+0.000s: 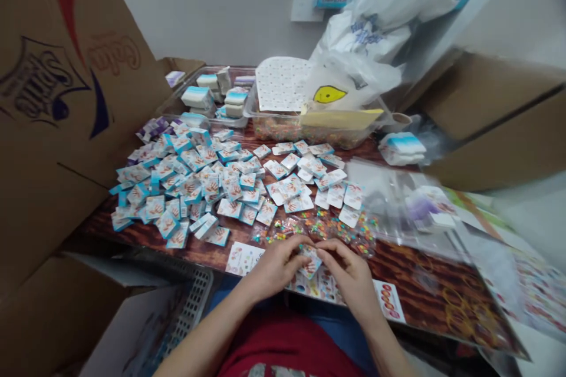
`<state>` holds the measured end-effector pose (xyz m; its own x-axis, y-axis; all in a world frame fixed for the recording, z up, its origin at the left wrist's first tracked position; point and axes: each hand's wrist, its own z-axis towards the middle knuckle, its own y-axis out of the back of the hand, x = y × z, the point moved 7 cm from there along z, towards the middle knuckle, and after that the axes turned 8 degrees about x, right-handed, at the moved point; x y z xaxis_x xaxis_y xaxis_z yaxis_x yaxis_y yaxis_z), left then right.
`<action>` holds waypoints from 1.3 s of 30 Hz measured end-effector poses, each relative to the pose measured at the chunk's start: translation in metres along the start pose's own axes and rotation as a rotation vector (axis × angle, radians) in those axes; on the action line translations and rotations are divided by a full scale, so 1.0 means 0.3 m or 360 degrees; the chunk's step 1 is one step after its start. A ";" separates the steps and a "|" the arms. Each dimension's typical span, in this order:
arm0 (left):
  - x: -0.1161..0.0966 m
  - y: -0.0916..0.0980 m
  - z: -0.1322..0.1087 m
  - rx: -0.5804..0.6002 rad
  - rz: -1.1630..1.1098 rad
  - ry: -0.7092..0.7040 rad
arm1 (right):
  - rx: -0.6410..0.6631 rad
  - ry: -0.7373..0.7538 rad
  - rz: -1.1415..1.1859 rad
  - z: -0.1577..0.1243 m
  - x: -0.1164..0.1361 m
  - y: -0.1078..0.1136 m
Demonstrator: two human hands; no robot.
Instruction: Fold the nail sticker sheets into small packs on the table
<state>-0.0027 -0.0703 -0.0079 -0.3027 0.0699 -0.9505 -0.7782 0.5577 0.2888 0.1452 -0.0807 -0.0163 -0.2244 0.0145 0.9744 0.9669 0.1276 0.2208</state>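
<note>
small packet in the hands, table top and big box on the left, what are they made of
The small packet, pinched by left hand and right hand, looks like glossy printed card or film; too small to tell. The table top shows shiny dark wood grain, perhaps laminate. The big box is matte brown cardboard, with creased flaps.
</note>
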 end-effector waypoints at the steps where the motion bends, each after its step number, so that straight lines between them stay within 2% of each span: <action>1: -0.005 0.028 0.003 -0.0066 0.0063 0.0000 | -0.0044 -0.0058 0.0050 0.000 -0.018 0.010; 3: -0.011 0.114 0.004 -0.0250 0.0166 0.0018 | -0.0145 -0.0155 0.0149 -0.005 -0.049 0.034; 5: -0.016 0.234 -0.006 -0.0468 0.0236 0.0052 | -0.0184 -0.0231 0.0208 -0.013 -0.074 0.049; 8: -0.038 0.451 -0.055 -0.0847 0.0394 0.0073 | -0.0077 -0.0327 0.0241 -0.027 -0.107 0.040; 10: -0.066 0.586 -0.109 -0.1158 0.0660 0.0073 | 0.0017 -0.0372 0.0273 -0.037 -0.123 0.017; 12: -0.102 0.669 -0.161 -0.1448 0.1099 0.0073 | 0.0053 -0.0378 0.0301 -0.042 -0.126 -0.003; 14: -0.107 0.690 -0.181 -0.1520 0.1405 0.0092 | 0.0024 -0.0349 0.0317 -0.037 -0.114 -0.012; 16: -0.088 0.671 -0.189 -0.1518 0.1508 0.0085 | 0.0022 -0.0316 0.0300 -0.023 -0.094 -0.015; 21: -0.030 0.574 -0.208 -0.1545 0.1451 -0.0027 | 0.0045 -0.0245 0.0233 0.028 -0.056 0.028; 25: -0.032 0.500 -0.218 -0.1610 0.1374 -0.0131 | 0.0019 -0.0153 0.0061 0.083 -0.032 0.089; 27: -0.042 0.448 -0.212 -0.1576 0.1341 -0.0187 | 0.0018 -0.0080 -0.0122 0.133 -0.008 0.106; 31: -0.034 0.303 -0.194 -0.1366 0.1281 -0.0314 | 0.0079 0.0152 -0.0718 0.308 0.087 0.077; 33: -0.008 0.226 -0.191 -0.1234 0.1275 -0.0369 | 0.0124 0.0306 -0.1222 0.427 0.145 0.031; 34: 0.009 0.192 -0.191 -0.1171 0.1282 -0.0394 | 0.0155 0.0333 -0.1313 0.493 0.164 0.008; 36: 0.053 0.148 -0.195 -0.1095 0.1271 -0.0364 | 0.0214 0.0373 -0.1424 0.625 0.195 -0.038; 39: 0.103 0.121 -0.199 -0.1050 0.1275 -0.0323 | 0.0329 0.0401 -0.1595 0.803 0.218 -0.114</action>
<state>-0.0732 -0.0973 -0.0200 -0.8101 0.3893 -0.4385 -0.5551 -0.2683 0.7873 0.0682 0.1549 0.0294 -0.8551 -0.3948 0.3362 0.3082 0.1344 0.9418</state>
